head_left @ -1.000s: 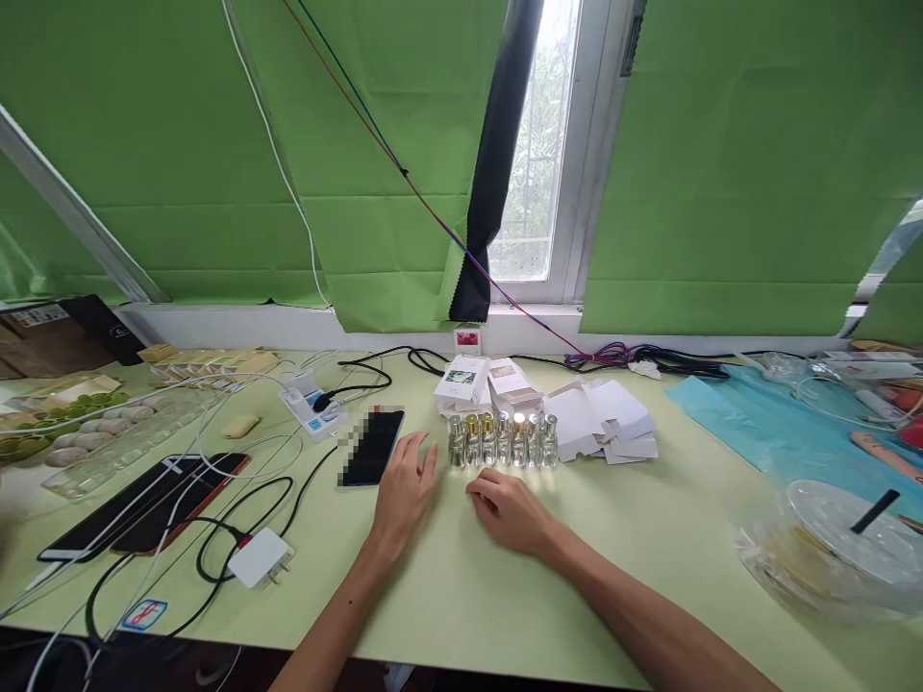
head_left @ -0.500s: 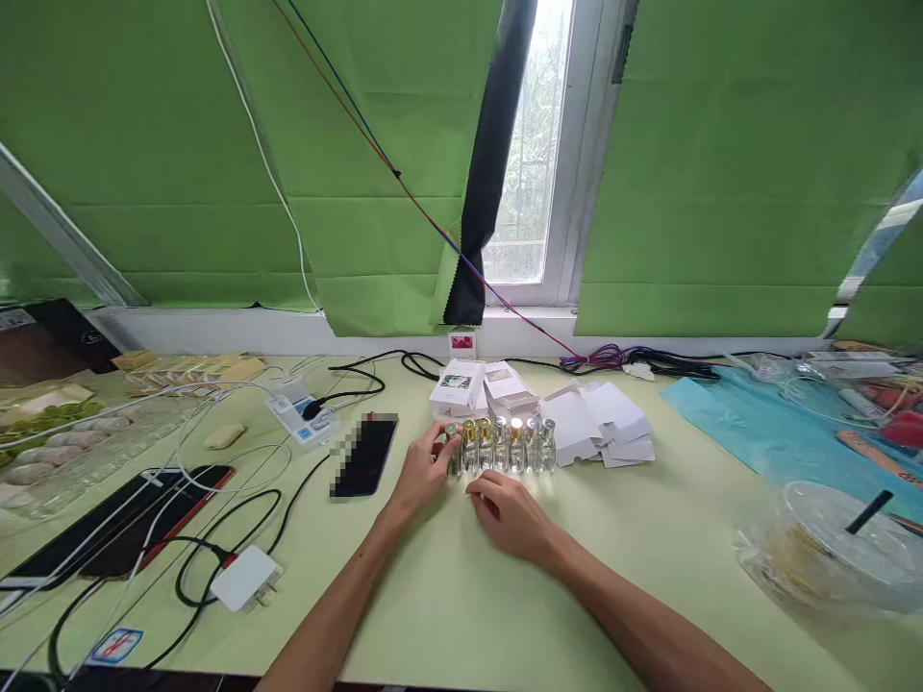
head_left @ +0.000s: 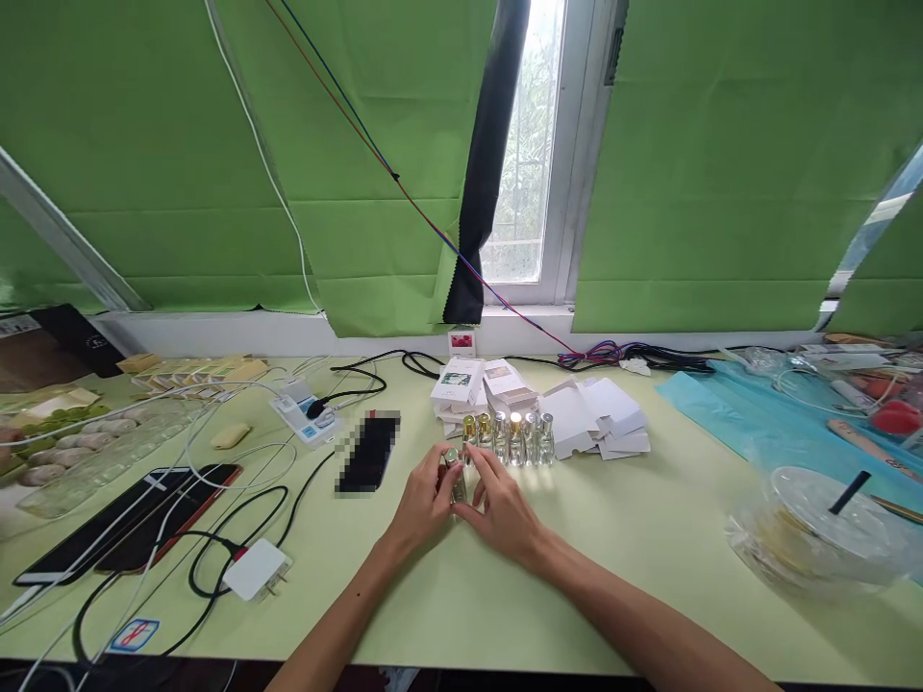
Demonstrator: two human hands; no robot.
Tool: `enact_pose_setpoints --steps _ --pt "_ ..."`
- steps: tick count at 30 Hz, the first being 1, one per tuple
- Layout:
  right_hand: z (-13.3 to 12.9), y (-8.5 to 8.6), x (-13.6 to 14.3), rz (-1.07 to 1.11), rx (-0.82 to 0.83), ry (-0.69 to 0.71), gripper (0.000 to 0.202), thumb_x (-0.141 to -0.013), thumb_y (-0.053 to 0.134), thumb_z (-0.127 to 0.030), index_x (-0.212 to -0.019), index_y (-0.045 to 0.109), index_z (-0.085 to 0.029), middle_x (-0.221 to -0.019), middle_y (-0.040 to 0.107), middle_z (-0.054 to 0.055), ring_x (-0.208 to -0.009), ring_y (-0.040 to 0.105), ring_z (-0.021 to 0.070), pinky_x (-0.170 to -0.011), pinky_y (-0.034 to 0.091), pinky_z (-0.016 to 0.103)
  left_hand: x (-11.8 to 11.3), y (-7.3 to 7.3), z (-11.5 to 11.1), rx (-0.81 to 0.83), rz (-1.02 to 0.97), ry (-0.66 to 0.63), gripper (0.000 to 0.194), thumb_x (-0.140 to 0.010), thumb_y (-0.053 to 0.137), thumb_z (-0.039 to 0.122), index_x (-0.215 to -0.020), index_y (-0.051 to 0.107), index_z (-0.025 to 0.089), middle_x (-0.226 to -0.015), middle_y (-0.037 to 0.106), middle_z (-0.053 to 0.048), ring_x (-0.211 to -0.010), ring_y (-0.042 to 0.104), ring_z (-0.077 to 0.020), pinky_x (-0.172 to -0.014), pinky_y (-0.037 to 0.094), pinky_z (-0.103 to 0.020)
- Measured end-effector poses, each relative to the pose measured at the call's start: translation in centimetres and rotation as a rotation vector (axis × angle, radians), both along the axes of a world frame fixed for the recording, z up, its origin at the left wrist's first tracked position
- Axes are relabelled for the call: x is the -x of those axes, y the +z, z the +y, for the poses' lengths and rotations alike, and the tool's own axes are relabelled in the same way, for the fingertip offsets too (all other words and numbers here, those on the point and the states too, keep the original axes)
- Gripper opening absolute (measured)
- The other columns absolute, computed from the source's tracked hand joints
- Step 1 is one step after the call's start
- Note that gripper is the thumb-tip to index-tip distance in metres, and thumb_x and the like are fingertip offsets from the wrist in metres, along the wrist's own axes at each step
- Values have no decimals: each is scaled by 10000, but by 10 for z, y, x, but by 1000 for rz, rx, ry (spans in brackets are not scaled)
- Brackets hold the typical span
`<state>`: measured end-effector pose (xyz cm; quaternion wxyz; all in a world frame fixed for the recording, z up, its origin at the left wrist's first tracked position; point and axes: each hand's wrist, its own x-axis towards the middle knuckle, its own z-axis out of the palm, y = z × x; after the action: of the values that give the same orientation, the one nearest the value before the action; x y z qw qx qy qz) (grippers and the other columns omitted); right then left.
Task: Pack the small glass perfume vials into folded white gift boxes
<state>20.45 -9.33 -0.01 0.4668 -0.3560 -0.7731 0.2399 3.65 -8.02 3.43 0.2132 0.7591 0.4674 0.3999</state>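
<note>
My left hand (head_left: 422, 495) grips a small clear glass bottle (head_left: 459, 488) with a silvery-green cap (head_left: 452, 456), its fingers closed round the side and top. My right hand (head_left: 505, 509) comes in from the other side, with its thumb low and fingertips high against the same bottle; part of the bottle is hidden by the fingers. Just behind the hands, a row of several similar glass bottles (head_left: 515, 442) stands upright, some gold-capped and some silver-capped.
Small white boxes (head_left: 458, 383) and flattened white cartons (head_left: 612, 413) lie behind the bottles. A phone (head_left: 367, 457), a power strip (head_left: 307, 420), a white charger (head_left: 256, 569) and tangled cables are on the left. A lidded cup (head_left: 829, 524) in plastic and blue sheeting (head_left: 710, 404) are on the right.
My left hand has drawn the end bottle out of the row towards me. My right hand has moved up and opened its curl to meet that bottle.
</note>
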Motion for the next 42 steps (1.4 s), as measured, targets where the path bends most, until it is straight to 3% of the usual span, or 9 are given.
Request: enact_pose_setpoints --steps 7,11,16,21,26,28,30,36,42 --pt "-10 0 -5 66 59 -52 802 -753 679 -73 -1475 389 -270 -1370 447 135 -613 580 72 -649 621 341 -11 -3 -10 -31 23 -16 209 -995 458 392 -1057 543 212 -690 576 34 -540 518 -142 -572 420 -260" --pt "-16 5 -11 72 92 -14 784 -735 675 -82 -1452 412 -259 -1389 447 134 -631 576 73 -651 615 320 -18 -7 -14 -25 16 -67 202 -999 444 384 -1055 535 213 -689 550 36 -551 501 -140 -586 417 -261" --pt "-15 8 -19 41 73 34 853 -705 666 -69 -1486 375 -250 -1293 585 102 -1019 645 224 -881 588 401 -25 -11 -19 -42 -12 -89 177 -988 476 368 -1051 530 212 -672 517 52 -548 475 -128 -575 406 -251" --pt "-14 7 -21 70 233 47 852 -713 710 -127 -1486 366 -229 -1185 640 89 -617 570 107 -619 572 312 -35 -8 -22 27 -214 -2 185 -976 509 403 -977 503 218 -682 555 52 -519 499 -109 -512 398 -216" --pt "-14 4 -22 106 224 39 865 -730 789 -231 -1488 373 -261 -1250 622 107 -601 574 108 -601 566 313 -37 9 -14 41 -308 92 259 -950 547 468 -936 538 210 -749 618 25 -508 505 -92 -480 390 -202" --pt "-13 2 -22 115 237 35 861 -737 804 -271 -1482 374 -255 -1286 599 117 -562 540 86 -592 565 317 -33 12 -6 53 -336 185 279 -944 550 491 -902 501 220 -679 551 58 -463 462 -83 -447 351 -192" --pt "-13 0 -21 119 246 14 825 -747 800 -275 -1461 387 -243 -1300 589 119 -544 515 71 -584 561 313 -30 10 4 43 -313 247 292 -938 545 504 -891 482 223 -654 508 72 -425 423 -78 -420 308 -195" --pt "-12 -1 -21 120 238 -54 706 -767 782 -253 -1383 439 -220 -1311 590 121 -559 526 69 -585 555 305 -26 -9 27 16 -250 289 314 -922 541 523 -899 514 212 -725 574 36 -457 496 -95 -480 391 -222" --pt "-13 2 -22 77 223 -77 658 -779 781 -260 -1354 463 -224 -1276 603 108 -582 547 84 -607 560 315 -13 -15 45 -10 -176 354 274 -912 539 475 -900 575 204 -729 622 -6 -594 596 -166 -604 486 -281"
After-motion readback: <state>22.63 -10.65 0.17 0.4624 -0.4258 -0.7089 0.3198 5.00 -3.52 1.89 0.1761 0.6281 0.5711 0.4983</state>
